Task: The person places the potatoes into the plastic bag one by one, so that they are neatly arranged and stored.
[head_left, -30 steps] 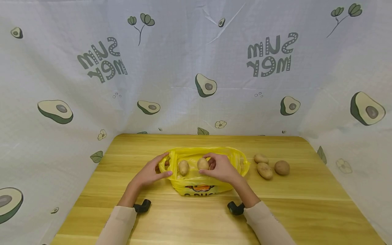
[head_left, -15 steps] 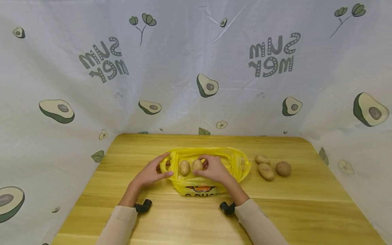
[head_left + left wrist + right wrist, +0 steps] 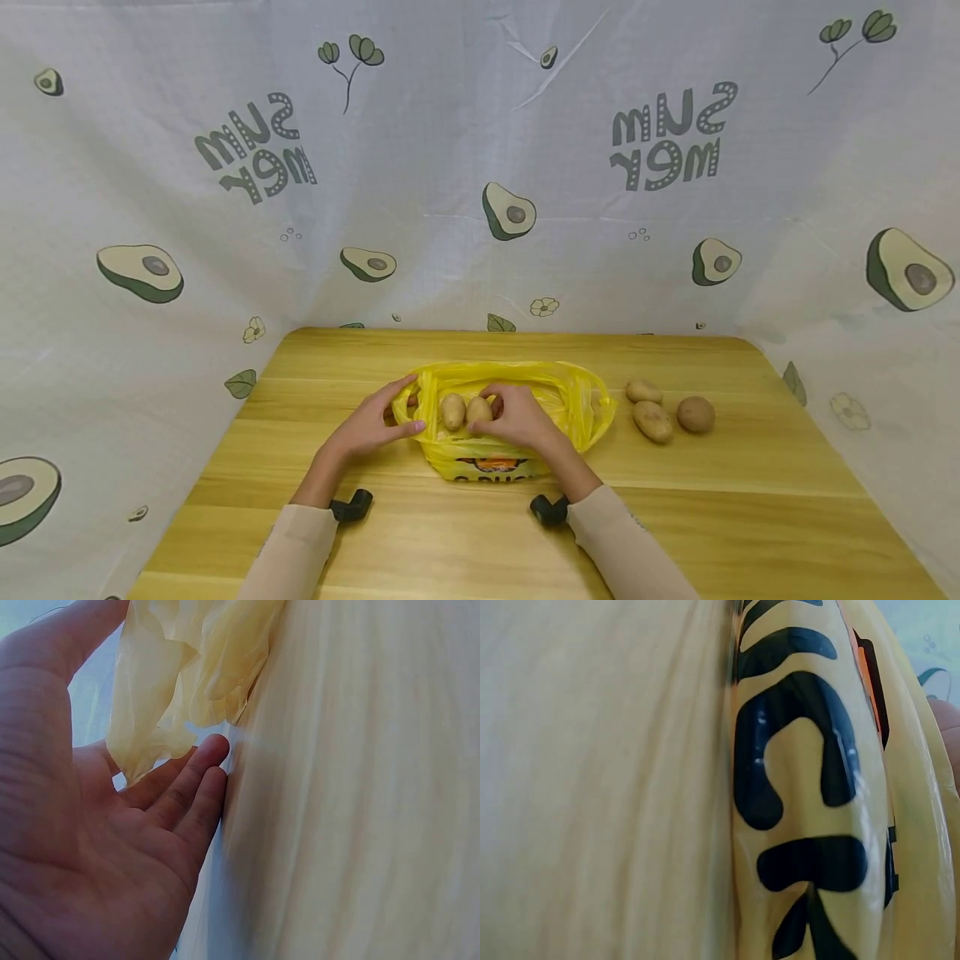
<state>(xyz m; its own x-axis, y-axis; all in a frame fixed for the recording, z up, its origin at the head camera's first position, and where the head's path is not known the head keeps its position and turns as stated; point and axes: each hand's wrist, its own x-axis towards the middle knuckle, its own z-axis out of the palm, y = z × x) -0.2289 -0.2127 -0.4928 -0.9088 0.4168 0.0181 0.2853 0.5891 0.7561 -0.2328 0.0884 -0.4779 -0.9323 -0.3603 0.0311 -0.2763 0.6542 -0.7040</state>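
Note:
A yellow plastic bag (image 3: 438,450) lies spread on the table with its mouth facing up. My left hand (image 3: 371,421) is at its left end, thumb and fingers spread wide against the handle. In the left wrist view, the fingers (image 3: 191,799) are relaxed and reach beside the hanging yellow plastic. My right hand (image 3: 519,417) reaches over the bag's mouth and pinches a potato (image 3: 478,409) between thumb and fingers. Close to its left sits another potato (image 3: 453,412) in the bag. In the right wrist view, the bag's printed side (image 3: 802,765) hides most of the hand.
On the table's right side lie an upper potato (image 3: 643,391), a longer potato (image 3: 652,422) and a rounder, browner potato (image 3: 696,414). The wooden table (image 3: 450,550) backs onto a white curtain (image 3: 420,125) printed with avocados.
My right hand has moved left with the potato, bringing it up beside the other potato in the bag. The left hand stays in place at the bag's left end.

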